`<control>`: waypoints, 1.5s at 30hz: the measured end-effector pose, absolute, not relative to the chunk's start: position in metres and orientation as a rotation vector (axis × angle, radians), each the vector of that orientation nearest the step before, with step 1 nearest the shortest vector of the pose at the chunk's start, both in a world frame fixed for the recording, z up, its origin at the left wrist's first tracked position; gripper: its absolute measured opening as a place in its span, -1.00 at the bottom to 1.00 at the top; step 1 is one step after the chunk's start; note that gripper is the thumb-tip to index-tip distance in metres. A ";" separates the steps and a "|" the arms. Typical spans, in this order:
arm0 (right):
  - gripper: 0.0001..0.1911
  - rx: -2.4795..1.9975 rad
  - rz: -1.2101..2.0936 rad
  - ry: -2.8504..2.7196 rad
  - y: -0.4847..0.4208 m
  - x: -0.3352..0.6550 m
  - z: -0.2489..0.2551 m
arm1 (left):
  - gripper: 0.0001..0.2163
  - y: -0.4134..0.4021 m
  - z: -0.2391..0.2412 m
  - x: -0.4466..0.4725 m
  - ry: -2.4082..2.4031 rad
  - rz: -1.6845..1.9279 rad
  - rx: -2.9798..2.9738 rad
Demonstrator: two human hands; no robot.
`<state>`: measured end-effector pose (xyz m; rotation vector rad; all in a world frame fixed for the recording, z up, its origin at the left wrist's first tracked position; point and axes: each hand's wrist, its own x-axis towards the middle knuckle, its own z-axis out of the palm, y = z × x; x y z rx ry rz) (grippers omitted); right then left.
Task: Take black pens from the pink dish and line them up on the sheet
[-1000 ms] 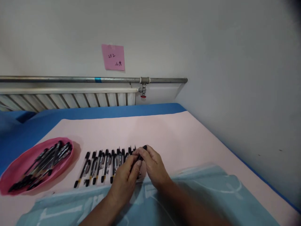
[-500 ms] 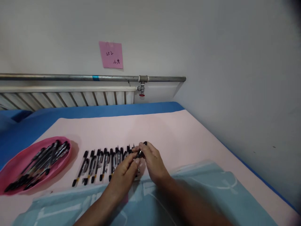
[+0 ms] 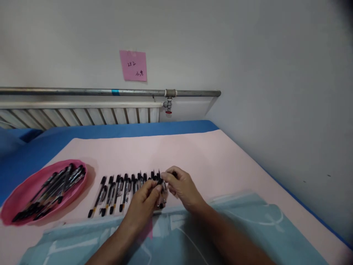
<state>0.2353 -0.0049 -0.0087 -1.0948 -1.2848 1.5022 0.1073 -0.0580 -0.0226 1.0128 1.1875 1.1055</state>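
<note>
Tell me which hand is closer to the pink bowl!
Left. The left hand is right of the pink bowl, past some pens; the right hand is farther right.

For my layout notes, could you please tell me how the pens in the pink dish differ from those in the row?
The dish pens lie heaped, some crossing others; the row pens lie roughly side by side. The dish pens sit inside the pink dish; the row pens rest on the pink sheet. Both have black ends.
</note>
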 end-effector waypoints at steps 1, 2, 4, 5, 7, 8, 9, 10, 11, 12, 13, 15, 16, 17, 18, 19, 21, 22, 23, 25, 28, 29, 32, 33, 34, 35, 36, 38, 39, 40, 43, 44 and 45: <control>-0.79 -1.107 1.486 -1.315 -0.007 0.233 -0.010 | -0.78 -0.058 -0.022 0.108 1.183 1.112 1.019; -0.79 -1.110 1.472 -1.323 -0.008 0.231 -0.011 | -0.79 -0.059 -0.021 0.108 1.181 1.120 1.025; -0.80 -1.103 1.457 -1.311 -0.009 0.229 -0.013 | -0.79 -0.060 -0.021 0.109 1.182 1.127 1.026; -0.79 -1.096 1.460 -1.300 -0.009 0.229 -0.014 | -0.79 -0.060 -0.021 0.109 1.184 1.133 1.014; -0.79 -1.074 1.487 -1.269 -0.008 0.230 -0.014 | -0.78 -0.061 -0.020 0.110 1.176 1.134 0.977; -0.79 -1.058 1.515 -1.247 -0.008 0.231 -0.014 | -0.77 -0.061 -0.019 0.110 1.163 1.136 0.950; -0.80 -1.036 1.555 -1.222 -0.008 0.232 -0.013 | -0.76 -0.061 -0.016 0.111 1.145 1.127 0.918; -0.80 -1.010 1.609 -1.195 -0.007 0.232 -0.012 | -0.75 -0.060 -0.014 0.111 1.131 1.109 0.877; -0.80 -0.982 1.674 -1.166 -0.007 0.233 -0.011 | -0.75 -0.060 -0.010 0.111 1.120 1.082 0.831; -0.81 -0.955 1.742 -1.137 -0.007 0.233 -0.010 | -0.74 -0.060 -0.007 0.111 1.114 1.057 0.786; -0.81 -0.936 1.800 -1.107 -0.007 0.232 -0.009 | -0.74 -0.060 -0.005 0.111 1.110 1.040 0.750; -0.80 -0.941 1.845 -1.076 -0.008 0.230 -0.009 | -0.74 -0.059 -0.003 0.112 1.111 1.033 0.730; -0.79 -0.963 1.820 -1.074 -0.009 0.229 -0.010 | -0.74 -0.059 -0.005 0.112 1.104 1.057 0.745; -0.78 -0.988 1.773 -1.077 -0.010 0.227 -0.012 | -0.74 -0.059 -0.008 0.111 1.094 1.085 0.775; -0.78 -1.011 1.718 -1.081 -0.011 0.226 -0.013 | -0.74 -0.059 -0.011 0.111 1.089 1.114 0.812; -0.77 -1.025 1.671 -1.080 -0.012 0.224 -0.014 | -0.74 -0.060 -0.015 0.110 1.090 1.138 0.849; -0.76 -1.022 1.636 -1.060 -0.013 0.223 -0.015 | -0.74 -0.060 -0.019 0.109 1.088 1.159 0.893; -0.78 -1.009 1.652 -1.051 -0.013 0.223 -0.015 | -0.74 -0.060 -0.020 0.109 1.084 1.147 0.891; -0.80 -0.989 1.684 -1.042 -0.013 0.224 -0.014 | -0.75 -0.060 -0.019 0.108 1.074 1.130 0.876; -0.83 -0.939 1.779 -1.015 -0.013 0.225 -0.011 | -0.75 -0.059 -0.016 0.108 1.054 1.100 0.834; -0.77 -0.911 1.864 -0.962 -0.013 0.225 -0.008 | -0.76 -0.059 -0.012 0.108 1.070 1.089 0.806; -0.77 -0.927 1.856 -0.947 -0.013 0.225 -0.008 | -0.77 -0.059 -0.013 0.109 1.072 1.098 0.813; -0.81 -0.978 1.773 -0.921 -0.014 0.224 -0.009 | -0.77 -0.060 -0.017 0.110 1.074 1.144 0.851; -0.79 -0.971 1.762 -0.921 -0.013 0.224 -0.010 | -0.77 -0.061 -0.017 0.110 1.070 1.154 0.853; -0.79 -0.949 1.770 -0.925 -0.013 0.224 -0.010 | -0.76 -0.061 -0.017 0.110 1.064 1.147 0.849; -0.81 -0.920 1.796 -0.933 -0.013 0.225 -0.010 | -0.75 -0.061 -0.016 0.110 1.058 1.130 0.842; -0.82 -0.889 1.833 -0.940 -0.012 0.225 -0.010 | -0.75 -0.061 -0.015 0.109 1.055 1.110 0.834; -0.79 -0.858 1.889 -0.943 -0.012 0.226 -0.010 | -0.74 -0.060 -0.013 0.108 1.057 1.081 0.830; -0.78 -0.870 1.893 -0.940 -0.012 0.226 -0.010 | -0.74 -0.060 -0.013 0.108 1.062 1.085 0.834; -0.78 -0.898 1.877 -0.934 -0.012 0.226 -0.010 | -0.75 -0.060 -0.014 0.108 1.064 1.101 0.839; -0.79 -0.979 1.778 -0.921 -0.014 0.223 -0.012 | -0.76 -0.060 -0.019 0.107 1.037 1.152 0.861; -0.77 -0.982 1.759 -0.927 -0.014 0.223 -0.012 | -0.76 -0.060 -0.021 0.107 1.025 1.156 0.863; -0.76 -0.972 1.753 -0.936 -0.014 0.223 -0.012 | -0.76 -0.060 -0.022 0.107 1.016 1.151 0.864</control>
